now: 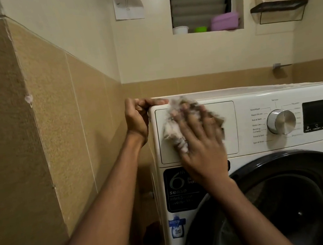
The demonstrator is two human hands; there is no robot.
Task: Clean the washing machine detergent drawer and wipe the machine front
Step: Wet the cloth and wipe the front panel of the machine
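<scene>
Right hand (201, 150) is pressed, fingers straight, on a cloth (174, 133) against the detergent drawer (231, 141) at mid-frame; the washing machine (242, 98) corner is gripped by the left hand (137, 119).

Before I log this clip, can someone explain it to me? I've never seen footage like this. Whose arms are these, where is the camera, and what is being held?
There is no robot here. The single picture comes from a wide-angle camera worn on a person's head, looking forward and down, so both bare arms belong to the wearer.

In front of them stands a white front-loading washer. It has a round dark door below and a silver dial on its panel.

The left hand grips the washer's top left corner, with the fingers curled over the edge. The right hand presses a crumpled cloth flat against the front of the drawer, which sits shut and flush with the panel. The cloth looks blurred.
</scene>
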